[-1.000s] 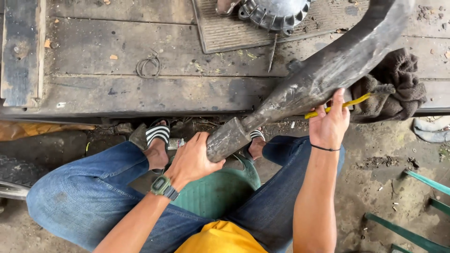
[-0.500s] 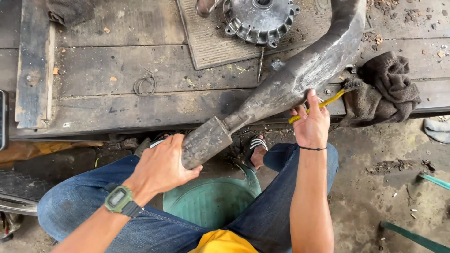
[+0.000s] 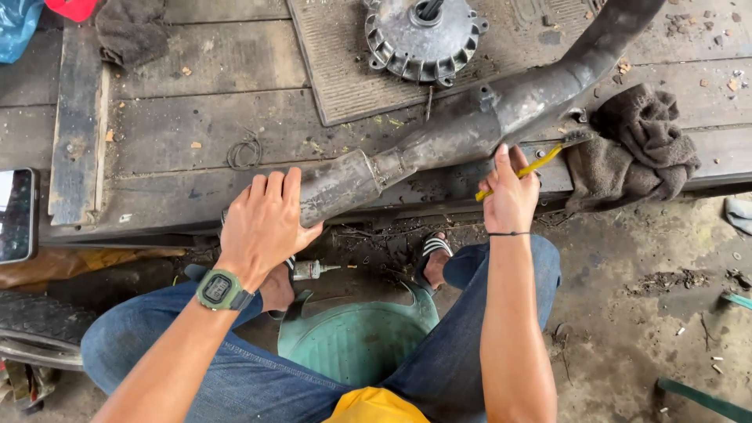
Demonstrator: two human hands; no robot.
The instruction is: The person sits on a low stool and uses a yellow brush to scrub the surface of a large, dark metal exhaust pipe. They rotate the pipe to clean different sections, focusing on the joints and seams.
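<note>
A long, dirty grey metal exhaust pipe point(image 3: 470, 125) lies slanted across the wooden platform point(image 3: 196, 133), its thick end low at the left. My left hand point(image 3: 262, 223), with a green watch on the wrist, grips that thick end. My right hand point(image 3: 509, 196) presses against the pipe's middle and holds a thin tool with a yellow handle point(image 3: 526, 169), whose tip points up right toward a brown rag point(image 3: 638, 145).
A round ribbed metal hub point(image 3: 423, 35) sits on a ridged mat point(image 3: 337, 70) behind the pipe. A wire loop point(image 3: 244, 153) lies on the planks, a phone point(image 3: 14, 215) at the left edge. A green plastic stool point(image 3: 352, 337) is between my knees, a small spark plug point(image 3: 313, 270) by my foot.
The pipe's thick end has been lifted from between my knees up onto the platform, so it lies flatter. Both hands followed it upward.
</note>
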